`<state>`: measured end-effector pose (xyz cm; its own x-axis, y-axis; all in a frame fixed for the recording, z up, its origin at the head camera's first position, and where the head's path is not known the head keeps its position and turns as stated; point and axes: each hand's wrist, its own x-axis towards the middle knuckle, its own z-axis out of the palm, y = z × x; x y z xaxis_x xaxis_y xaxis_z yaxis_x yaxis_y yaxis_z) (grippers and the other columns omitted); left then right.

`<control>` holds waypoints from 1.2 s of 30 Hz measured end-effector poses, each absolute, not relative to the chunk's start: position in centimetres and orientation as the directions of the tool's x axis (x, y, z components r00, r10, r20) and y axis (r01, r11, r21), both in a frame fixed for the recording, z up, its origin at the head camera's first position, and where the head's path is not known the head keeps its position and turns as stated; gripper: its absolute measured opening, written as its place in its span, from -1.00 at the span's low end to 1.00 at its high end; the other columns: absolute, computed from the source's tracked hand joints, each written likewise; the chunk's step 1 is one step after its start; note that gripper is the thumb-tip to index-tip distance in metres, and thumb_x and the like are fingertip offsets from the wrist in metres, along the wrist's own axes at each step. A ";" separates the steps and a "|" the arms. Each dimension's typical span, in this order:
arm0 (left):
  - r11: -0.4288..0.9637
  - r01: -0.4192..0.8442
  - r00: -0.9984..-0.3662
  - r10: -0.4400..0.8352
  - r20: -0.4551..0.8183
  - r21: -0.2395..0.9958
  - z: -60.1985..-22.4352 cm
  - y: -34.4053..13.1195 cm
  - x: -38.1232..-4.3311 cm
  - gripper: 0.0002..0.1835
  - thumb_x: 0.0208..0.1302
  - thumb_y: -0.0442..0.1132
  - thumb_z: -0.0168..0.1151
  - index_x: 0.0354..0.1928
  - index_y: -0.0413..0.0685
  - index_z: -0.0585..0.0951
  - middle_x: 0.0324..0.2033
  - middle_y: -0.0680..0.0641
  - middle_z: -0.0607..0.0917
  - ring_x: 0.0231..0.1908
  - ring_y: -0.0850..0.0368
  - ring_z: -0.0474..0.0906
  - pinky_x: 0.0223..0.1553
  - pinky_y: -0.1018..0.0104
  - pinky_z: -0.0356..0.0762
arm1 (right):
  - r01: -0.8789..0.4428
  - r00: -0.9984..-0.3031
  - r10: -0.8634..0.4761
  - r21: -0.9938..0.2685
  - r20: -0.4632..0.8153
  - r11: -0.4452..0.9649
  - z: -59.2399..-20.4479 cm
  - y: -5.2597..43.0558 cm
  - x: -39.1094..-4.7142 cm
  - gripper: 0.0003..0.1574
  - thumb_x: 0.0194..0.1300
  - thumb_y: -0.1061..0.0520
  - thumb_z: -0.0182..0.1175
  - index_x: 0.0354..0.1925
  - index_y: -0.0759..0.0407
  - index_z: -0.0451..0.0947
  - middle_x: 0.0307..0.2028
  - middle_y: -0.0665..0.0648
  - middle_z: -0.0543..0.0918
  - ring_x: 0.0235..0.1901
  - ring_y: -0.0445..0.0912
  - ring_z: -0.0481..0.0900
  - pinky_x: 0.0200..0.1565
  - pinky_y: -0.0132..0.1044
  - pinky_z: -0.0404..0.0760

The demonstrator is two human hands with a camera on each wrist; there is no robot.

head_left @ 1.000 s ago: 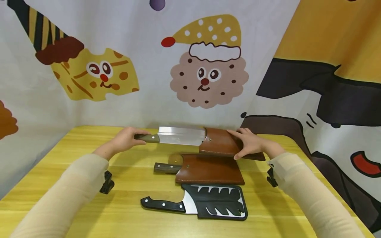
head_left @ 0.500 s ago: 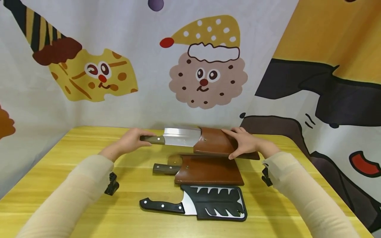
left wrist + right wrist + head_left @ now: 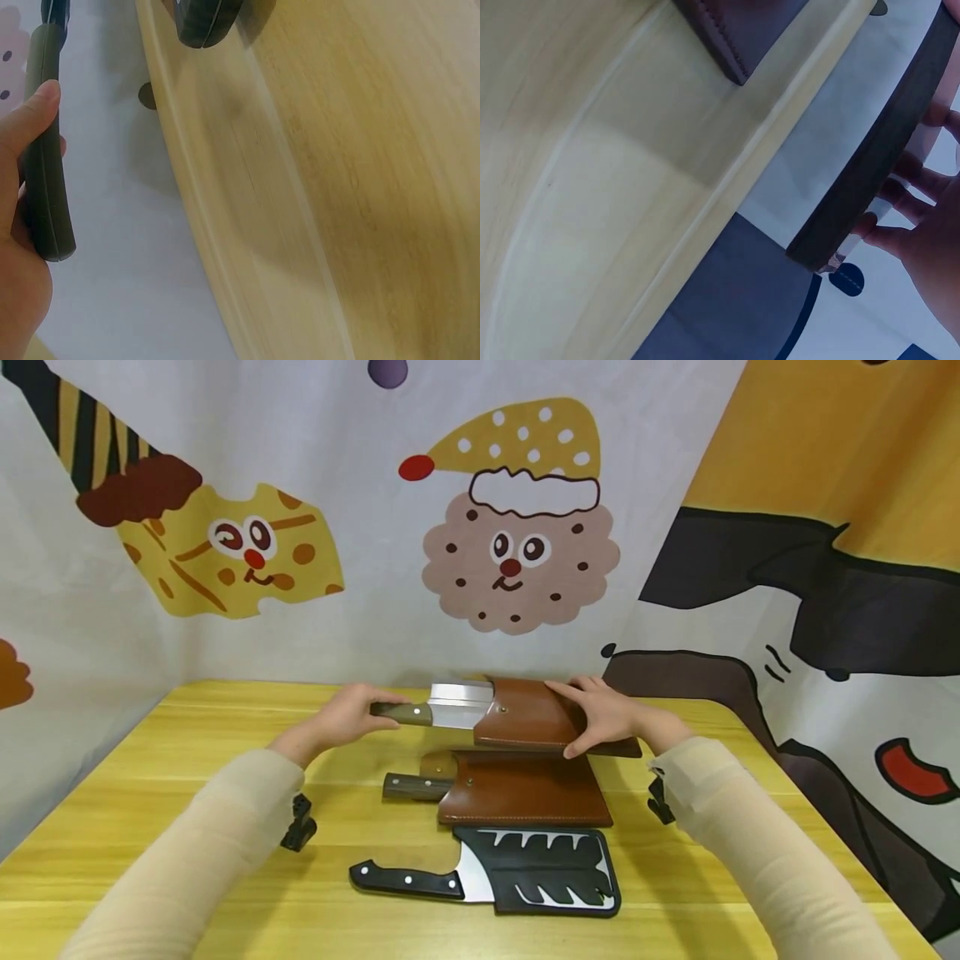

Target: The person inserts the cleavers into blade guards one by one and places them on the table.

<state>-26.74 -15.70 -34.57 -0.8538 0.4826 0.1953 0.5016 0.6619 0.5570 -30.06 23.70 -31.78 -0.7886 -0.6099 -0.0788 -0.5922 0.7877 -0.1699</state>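
Note:
In the head view, my left hand (image 3: 347,717) grips the olive-green handle (image 3: 405,712) of a cleaver. Its shiny blade (image 3: 457,703) runs partly into a brown leather sheath (image 3: 517,714), which hides the rest. My right hand (image 3: 609,717) holds that sheath near its far end, thumb at the front edge and fingers over the back. The left wrist view shows the thumb and fingers wrapped round the handle (image 3: 49,195). From the right wrist, several fingertips press along the edge of the sheath (image 3: 877,150).
Just in front lies a second brown sheath (image 3: 532,789) with a dark wooden handle (image 3: 408,787) sticking out leftward. Nearer still is a black-handled cleaver (image 3: 408,881) in a black and white blade guard (image 3: 558,870). A printed curtain (image 3: 375,635) hangs behind the yellow wooden table (image 3: 247,902).
The left hand has moved right, sliding the cleaver deeper into the sheath, so less blade shows. The right hand and sheath have shifted slightly left.

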 end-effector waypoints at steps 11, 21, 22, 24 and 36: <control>0.668 0.496 -0.857 0.481 0.186 0.555 -34.4 -14.7 -26.6 -0.60 0.15 -0.26 0.31 0.07 -0.15 0.60 -0.03 -0.20 0.67 -0.43 0.19 0.47 -0.28 0.27 0.41 | -0.601 -0.783 -0.617 -0.157 -0.083 0.784 -31.9 22.6 -30.2 0.40 -0.24 -0.33 0.43 0.45 0.02 0.00 0.19 0.28 0.26 0.13 0.13 0.21 0.10 0.15 0.34; 0.673 0.506 -0.851 0.491 0.186 0.539 -34.4 -13.7 -26.9 -0.59 0.14 -0.22 0.32 0.07 -0.10 0.61 -0.12 -0.15 0.71 -0.57 0.23 0.31 -0.39 0.32 0.32 | -0.611 -0.774 -0.627 -0.158 -0.086 0.776 -31.6 21.5 -30.2 0.42 -0.24 -0.33 0.44 0.46 0.02 -0.02 0.25 0.30 0.23 0.19 0.17 0.19 0.13 0.20 0.31; 0.675 0.507 -0.851 0.490 0.188 0.536 -34.4 -13.6 -26.9 -0.59 0.14 -0.21 0.33 0.07 -0.10 0.61 -0.13 -0.15 0.71 -0.55 0.22 0.33 -0.39 0.32 0.32 | -0.612 -0.773 -0.628 -0.158 -0.088 0.775 -31.6 21.4 -30.2 0.42 -0.24 -0.33 0.44 0.46 0.02 -0.03 0.25 0.30 0.23 0.18 0.17 0.19 0.13 0.20 0.32; 0.676 0.515 -0.847 0.495 0.193 0.527 -34.4 -13.5 -26.9 -0.58 0.13 -0.21 0.34 0.07 -0.09 0.62 -0.13 -0.15 0.71 -0.51 0.22 0.37 -0.39 0.33 0.33 | -0.612 -0.772 -0.629 -0.162 -0.091 0.774 -31.4 21.1 -30.1 0.42 -0.24 -0.33 0.45 0.46 0.01 -0.03 0.24 0.29 0.23 0.17 0.16 0.20 0.13 0.18 0.32; 0.683 0.519 -0.846 0.496 0.195 0.514 -34.3 -12.6 -26.9 -0.58 0.12 -0.22 0.34 0.07 -0.08 0.62 -0.26 -0.12 0.73 -0.67 0.26 0.14 -0.48 0.37 0.24 | -0.623 -0.766 -0.638 -0.147 -0.084 0.768 -31.4 20.5 -30.0 0.42 -0.25 -0.34 0.45 0.46 -0.02 -0.04 0.27 0.28 0.21 0.20 0.15 0.18 0.15 0.18 0.30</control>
